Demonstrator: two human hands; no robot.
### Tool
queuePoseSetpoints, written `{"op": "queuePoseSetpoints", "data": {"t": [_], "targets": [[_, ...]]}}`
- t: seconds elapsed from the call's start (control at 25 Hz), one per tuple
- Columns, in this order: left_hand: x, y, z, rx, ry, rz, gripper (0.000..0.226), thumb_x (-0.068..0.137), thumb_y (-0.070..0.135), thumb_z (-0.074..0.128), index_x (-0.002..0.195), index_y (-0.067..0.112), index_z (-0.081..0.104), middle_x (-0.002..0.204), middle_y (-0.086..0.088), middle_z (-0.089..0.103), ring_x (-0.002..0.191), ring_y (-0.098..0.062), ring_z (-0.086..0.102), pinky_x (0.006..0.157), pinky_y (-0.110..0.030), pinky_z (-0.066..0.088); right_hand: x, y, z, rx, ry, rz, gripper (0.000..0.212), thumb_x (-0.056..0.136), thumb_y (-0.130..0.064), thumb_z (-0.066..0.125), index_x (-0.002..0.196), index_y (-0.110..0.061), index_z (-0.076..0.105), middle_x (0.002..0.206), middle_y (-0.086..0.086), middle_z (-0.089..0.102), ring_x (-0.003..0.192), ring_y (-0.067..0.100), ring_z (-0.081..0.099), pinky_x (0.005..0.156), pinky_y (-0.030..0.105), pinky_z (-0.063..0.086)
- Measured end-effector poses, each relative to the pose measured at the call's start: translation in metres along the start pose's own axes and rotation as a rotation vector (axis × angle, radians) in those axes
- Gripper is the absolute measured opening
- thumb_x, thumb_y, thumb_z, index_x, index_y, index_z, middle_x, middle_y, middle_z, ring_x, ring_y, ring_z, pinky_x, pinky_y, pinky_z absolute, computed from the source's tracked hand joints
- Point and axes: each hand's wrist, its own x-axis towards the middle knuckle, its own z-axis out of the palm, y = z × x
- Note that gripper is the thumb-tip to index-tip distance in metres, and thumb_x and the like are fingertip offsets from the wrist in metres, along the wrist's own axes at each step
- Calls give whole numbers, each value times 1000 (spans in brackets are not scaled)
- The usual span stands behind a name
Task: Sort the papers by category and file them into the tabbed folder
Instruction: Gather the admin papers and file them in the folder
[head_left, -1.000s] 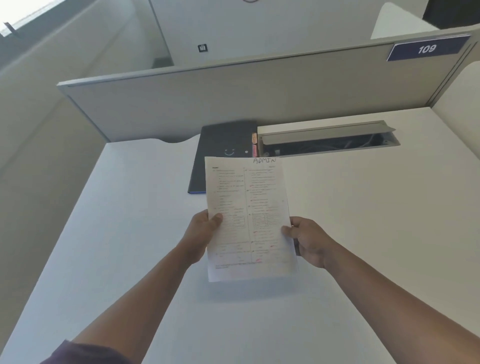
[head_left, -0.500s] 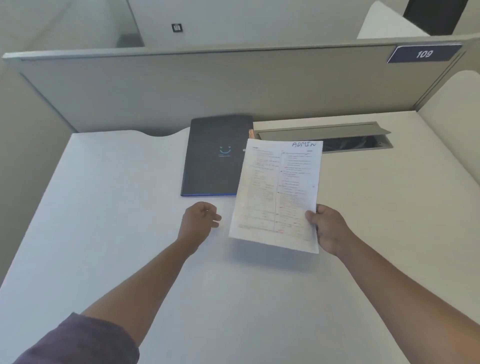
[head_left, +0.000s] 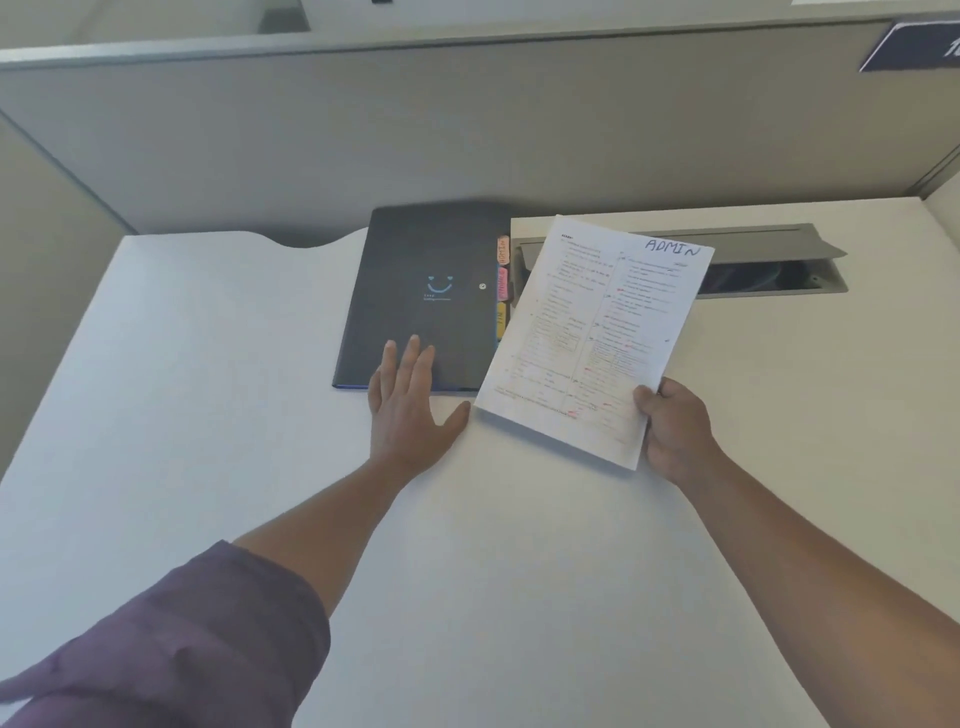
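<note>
White cubicle desk (head_left: 208, 415): left hand (head_left: 410, 410) fingers straight on dark folder (head_left: 415, 291); right hand (head_left: 675, 431) fingers pinch papers (head_left: 597, 332).

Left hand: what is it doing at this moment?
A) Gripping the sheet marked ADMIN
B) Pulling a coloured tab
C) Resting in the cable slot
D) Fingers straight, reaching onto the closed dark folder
D: the left hand lies flat with straight fingers over the near edge of the dark folder.
</note>
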Motion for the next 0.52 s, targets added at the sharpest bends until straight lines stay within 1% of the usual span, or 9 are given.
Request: {"op": "queuePoseSetpoints", "data": {"t": [0.12,0.24,0.32,0.44,0.52], "targets": [[15,10,9,3,20,-67,89,88,59,64,159,17,28,173,2,15,160,-21,-5,129,-44,3,23,-17,2,-18,-12,-43,30,104,3,50,129,-2,66,126,8,73,117,31,70,104,53,54],[26,12,12,25,7,-71,87,88,54,63,158,16,30,172,2,19,160,-21,-2,129,-44,2,37,-28,12,-53,-3,-78,29,103,2,51,125,-5,69,121,4,75,114,29,71,102,50,56],[31,11,14,28,-14,-73,83,89,54,58,158,16,31,171,2,21,160,-21,1,129,-42,4,43,-29,20,-77,-6,-93,27,103,1,52,118,-10,72,118,1,76,112,29,72,101,48,57],[32,9,16,51,-34,-74,77,93,61,40,158,21,35,171,3,24,160,-20,8,128,-41,8,44,-30,23,-69,-26,-115,27,104,0,52,109,-15,73,114,-4,77,112,26,72,98,45,58],[34,9,15,40,-38,-93,74,96,63,22,159,27,37,171,6,24,160,-20,9,128,-40,8,44,-31,22,-6,-41,-119,26,104,1,51,113,-13,72,115,-4,77,111,23,72,93,40,60]]}}
